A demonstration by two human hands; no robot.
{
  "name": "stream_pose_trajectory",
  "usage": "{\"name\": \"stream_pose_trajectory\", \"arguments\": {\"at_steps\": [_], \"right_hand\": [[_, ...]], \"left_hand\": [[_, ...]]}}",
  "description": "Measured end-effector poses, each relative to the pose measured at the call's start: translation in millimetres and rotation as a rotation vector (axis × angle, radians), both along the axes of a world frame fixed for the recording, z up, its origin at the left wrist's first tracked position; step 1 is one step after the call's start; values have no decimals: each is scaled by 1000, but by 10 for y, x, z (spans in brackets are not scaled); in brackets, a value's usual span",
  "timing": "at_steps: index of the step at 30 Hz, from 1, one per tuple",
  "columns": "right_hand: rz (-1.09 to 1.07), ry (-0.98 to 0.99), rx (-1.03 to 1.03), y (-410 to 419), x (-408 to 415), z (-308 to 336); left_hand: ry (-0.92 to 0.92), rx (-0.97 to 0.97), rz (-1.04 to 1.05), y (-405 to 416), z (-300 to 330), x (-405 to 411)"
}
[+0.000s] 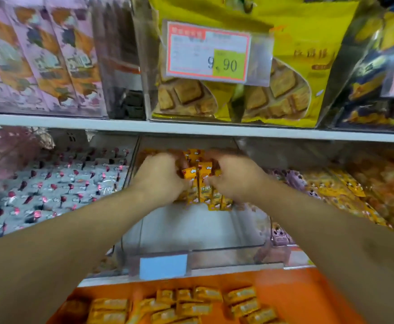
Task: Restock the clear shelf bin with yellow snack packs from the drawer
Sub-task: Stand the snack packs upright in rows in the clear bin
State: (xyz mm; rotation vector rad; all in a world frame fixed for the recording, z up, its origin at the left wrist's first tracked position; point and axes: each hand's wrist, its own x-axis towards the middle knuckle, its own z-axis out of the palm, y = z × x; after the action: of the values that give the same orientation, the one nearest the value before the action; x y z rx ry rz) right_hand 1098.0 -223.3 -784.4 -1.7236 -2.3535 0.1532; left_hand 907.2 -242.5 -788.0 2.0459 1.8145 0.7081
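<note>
Placement step: we have left hand (159, 176) and right hand (234, 177) both curled around a cluster of packs (202, 183) between them, deep in the bin (203, 232); next we release, then reach below for drawer (291, 288) stock.

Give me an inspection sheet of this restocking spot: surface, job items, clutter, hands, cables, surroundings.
Surface: white shelf board above the clear bin; the bin's front half is bare.
Job's things: yellow snack packs bunched upright at the bin's rear; more packs lie in the orange drawer below.
Clutter: blank blue label on the bin front.
Hands: left hand and right hand both grip the bunched packs from either side.
Cables: nothing seen.
Surroundings: silver-wrapped sweets to the left, orange bags to the right, price tag 9.90 on yellow biscuit bags above.
</note>
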Motion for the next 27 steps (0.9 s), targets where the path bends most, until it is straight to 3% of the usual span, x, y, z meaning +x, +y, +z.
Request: {"name": "stream_pose_trajectory", "arguments": {"at_steps": [10, 16, 27], "right_hand": [[50, -212, 131, 116, -69, -79], [6, -237, 166, 139, -59, -23], [22, -296, 108, 262, -124, -102]], "left_hand": [[-5, 14, 23, 148, -219, 161], [239, 183, 36, 196, -200, 197], [383, 203, -3, 238, -245, 229]]}}
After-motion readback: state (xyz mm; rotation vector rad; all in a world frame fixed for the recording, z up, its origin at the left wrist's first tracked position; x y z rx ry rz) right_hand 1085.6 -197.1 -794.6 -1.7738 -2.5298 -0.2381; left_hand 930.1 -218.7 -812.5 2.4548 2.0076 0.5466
